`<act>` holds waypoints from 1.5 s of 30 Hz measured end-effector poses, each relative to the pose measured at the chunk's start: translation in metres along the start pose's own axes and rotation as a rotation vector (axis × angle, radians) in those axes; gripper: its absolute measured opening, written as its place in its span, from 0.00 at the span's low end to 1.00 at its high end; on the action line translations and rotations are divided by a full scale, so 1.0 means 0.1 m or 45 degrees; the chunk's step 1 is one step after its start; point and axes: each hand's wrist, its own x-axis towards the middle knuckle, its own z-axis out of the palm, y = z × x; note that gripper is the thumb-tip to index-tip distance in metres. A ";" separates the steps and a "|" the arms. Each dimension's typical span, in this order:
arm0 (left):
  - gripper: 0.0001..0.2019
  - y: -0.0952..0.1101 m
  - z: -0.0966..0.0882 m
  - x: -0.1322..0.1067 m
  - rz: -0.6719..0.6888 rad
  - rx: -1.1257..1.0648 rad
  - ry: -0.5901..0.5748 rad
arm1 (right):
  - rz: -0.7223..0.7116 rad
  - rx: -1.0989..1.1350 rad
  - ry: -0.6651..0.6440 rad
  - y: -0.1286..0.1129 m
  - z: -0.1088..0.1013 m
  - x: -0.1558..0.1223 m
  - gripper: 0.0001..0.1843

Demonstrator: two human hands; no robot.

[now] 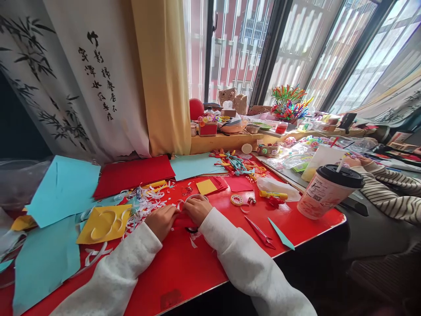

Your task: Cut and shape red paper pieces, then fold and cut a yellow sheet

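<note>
My left hand [162,222] and my right hand [197,210] meet above the red table [184,267], fingers pinched together. Between them is a small red piece [180,220], paper or felt, hard to separate from the red tabletop. A white ring [194,197], perhaps a tape roll, lies right behind my right fingers. Below that hand, a dark curved object [191,230] is partly covered. White paper scraps [149,205] are heaped to the left of my hands. A yellow square [206,187] lies on red squares just beyond them.
Blue sheets [49,259] and a yellow sheet with white strips [105,224] lie at left. Scissors [238,162] are piled at the back. A tape roll [236,199], a yellow glue tube [272,195] and a drink cup [329,193] stand or lie rightward, near another person's striped sleeve [384,197].
</note>
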 end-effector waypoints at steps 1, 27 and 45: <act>0.10 0.00 0.00 0.00 0.001 -0.004 0.009 | -0.002 -0.008 0.009 0.00 0.00 0.00 0.11; 0.12 -0.02 0.01 0.00 0.013 -0.095 0.079 | 0.022 0.036 0.016 0.01 -0.05 -0.01 0.10; 0.07 0.00 -0.02 0.00 0.000 -0.097 0.019 | -0.012 0.041 0.047 0.04 0.02 -0.01 0.08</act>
